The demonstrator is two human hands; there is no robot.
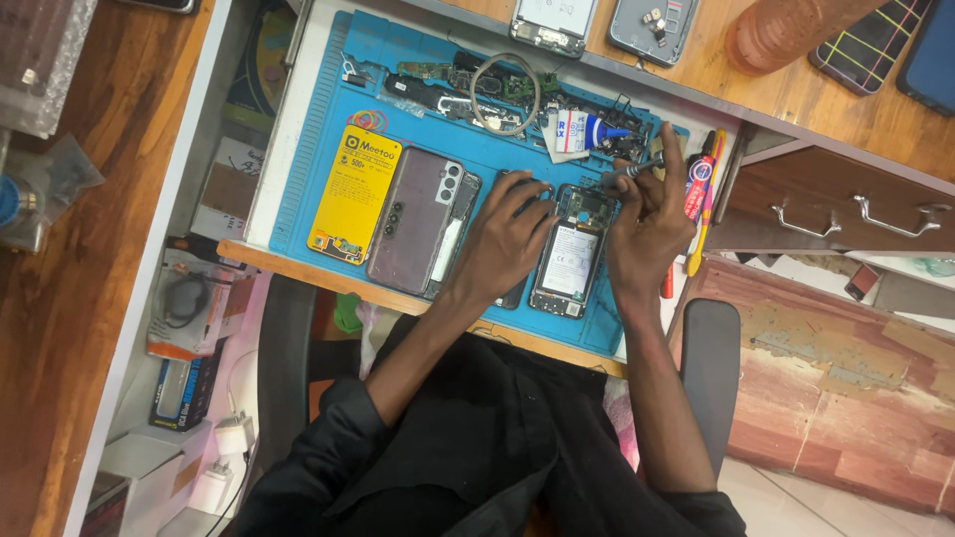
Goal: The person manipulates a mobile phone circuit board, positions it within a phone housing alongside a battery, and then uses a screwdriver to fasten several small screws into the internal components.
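Note:
An opened phone (571, 251) with its back off and its white battery showing lies on a blue work mat (318, 129). My left hand (507, 239) rests on the mat at the phone's left edge and steadies it. My right hand (649, 221) grips a small metal screwdriver (631, 170) whose tip points at the phone's top end. A purple phone back cover (413, 217) and a yellow battery pack (355, 193) lie to the left of my hands.
Loose circuit boards, a wire ring (504, 92) and a glue tube (587, 132) sit at the mat's far side. Pens (704, 199) lie at the right edge. More phones (553, 22) rest on the wooden shelf beyond. A drawer (846, 204) is to the right, boxes (184, 308) to the left.

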